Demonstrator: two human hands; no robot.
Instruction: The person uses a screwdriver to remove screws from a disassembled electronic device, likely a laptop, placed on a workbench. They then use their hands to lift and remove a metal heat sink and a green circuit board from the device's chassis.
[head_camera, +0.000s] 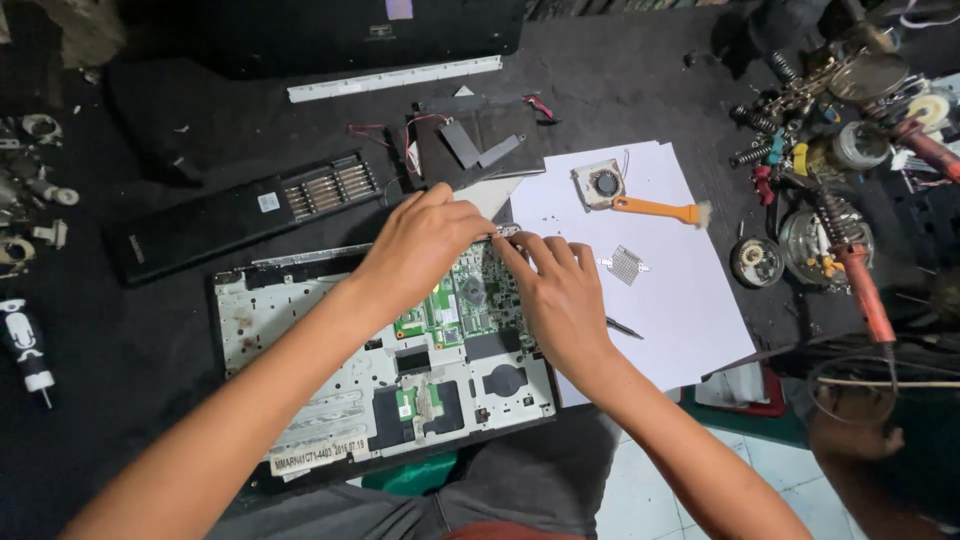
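1. The step in hand looks like freeing or seating the green circuit board (455, 305) in the opened laptop base (300, 400), which lies on the dark work table (140, 350) right under both hands.
2. The left hand (425, 245) lies curled over the board's far edge, fingers bent down onto it; whether they pinch anything cannot be told.
3. The right hand (560, 295) rests just beside it, fingertips (515, 248) pressed together at the board's top corner, apparently gripping a small part there.
4. Beyond the right hand, on white paper sheets (680, 320), lie a small fan (600, 183), an orange-handled brush (660, 209) and a metal mesh piece (624, 264).
5. The next move probably calls for even, gentle finger pressure from both hands at that corner, without flexing the board.
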